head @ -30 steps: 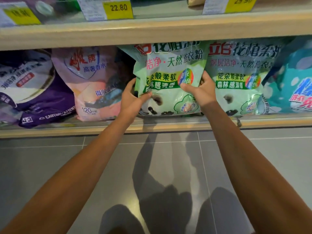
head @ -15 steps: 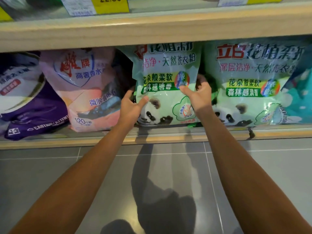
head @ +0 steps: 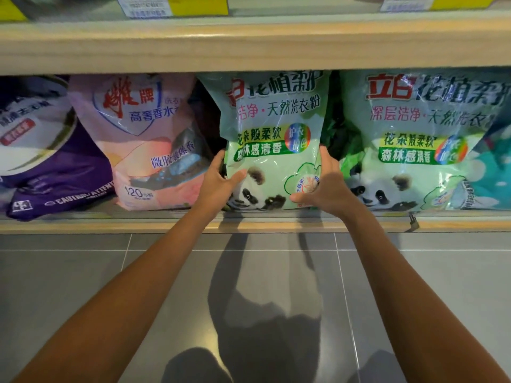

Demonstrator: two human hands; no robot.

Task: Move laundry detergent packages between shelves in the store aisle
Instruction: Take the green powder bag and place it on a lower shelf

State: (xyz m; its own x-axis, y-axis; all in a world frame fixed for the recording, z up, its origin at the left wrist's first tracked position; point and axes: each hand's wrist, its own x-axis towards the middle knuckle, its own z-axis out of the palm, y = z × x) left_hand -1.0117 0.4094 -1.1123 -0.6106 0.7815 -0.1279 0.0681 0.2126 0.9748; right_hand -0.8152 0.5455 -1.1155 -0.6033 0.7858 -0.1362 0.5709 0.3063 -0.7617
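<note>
On lower shelf (head: 276, 225), green panda detergent bag (head: 276, 139) upright, long axis vertical, printed face toward me; my left hand (head: 218, 181) and right hand (head: 326, 186) clasp its sides, fingers wrapped behind edges.

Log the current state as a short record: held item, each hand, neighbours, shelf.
held item: light green plastic detergent bag with panda print, upright on the shelf
left hand: grips the bag's left edge
right hand: grips its lower right edge
left neighbour: pink plastic detergent bag
right neighbour: matching green panda bag
shelf: pale wooden shelf edge
</note>
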